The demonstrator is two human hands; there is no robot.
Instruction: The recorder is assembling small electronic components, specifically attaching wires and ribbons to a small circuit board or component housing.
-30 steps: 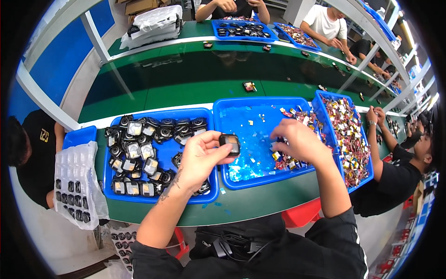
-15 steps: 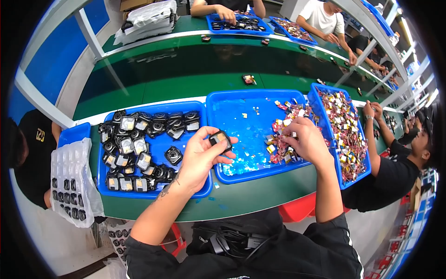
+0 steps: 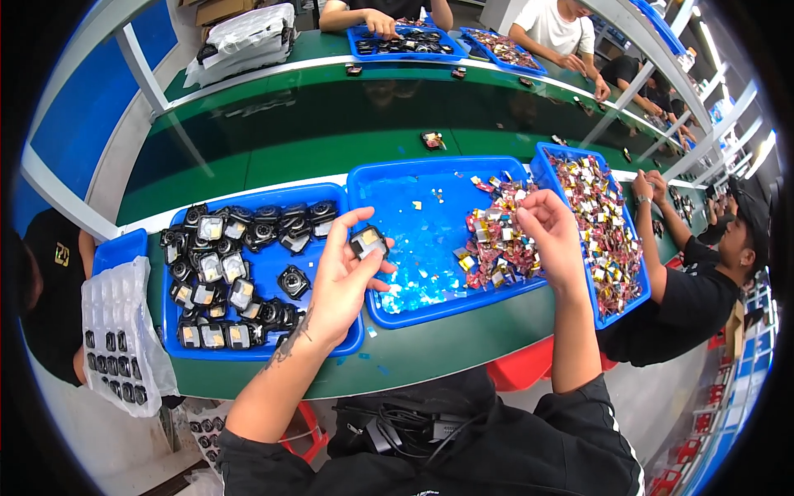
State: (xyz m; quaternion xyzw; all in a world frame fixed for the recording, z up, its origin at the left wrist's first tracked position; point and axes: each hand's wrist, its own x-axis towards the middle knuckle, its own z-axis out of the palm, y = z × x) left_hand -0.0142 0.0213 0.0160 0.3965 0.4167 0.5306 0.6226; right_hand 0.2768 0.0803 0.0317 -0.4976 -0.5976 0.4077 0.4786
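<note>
My left hand (image 3: 337, 277) grips a small black square camera-like housing (image 3: 368, 241) between thumb and fingers; a grey and yellowish patch shows on its face. Over the right side of the middle blue tray (image 3: 397, 169), my right hand (image 3: 552, 240) is closed in a pinch; anything between its fingertips is too small to make out. Below and beside it lies a heap of small battery-like parts (image 3: 504, 248) with red leads and white and yellow wrapping. Bluish film scraps (image 3: 413, 289) are scattered across the same tray.
Left of my hands, a blue tray (image 3: 331, 351) holds many similar black housings (image 3: 240, 293). A blue bin (image 3: 542, 161) full of wired parts stands at right. Ahead, one unit (image 3: 432, 140) lies on the green belt (image 3: 331, 136). Co-workers sit across and at both sides.
My right hand has lifted off the heap and shifted right, fingertips now pinched upward. In my left hand the housing is turned so more of its patched face shows. The whole view has shifted slightly.
</note>
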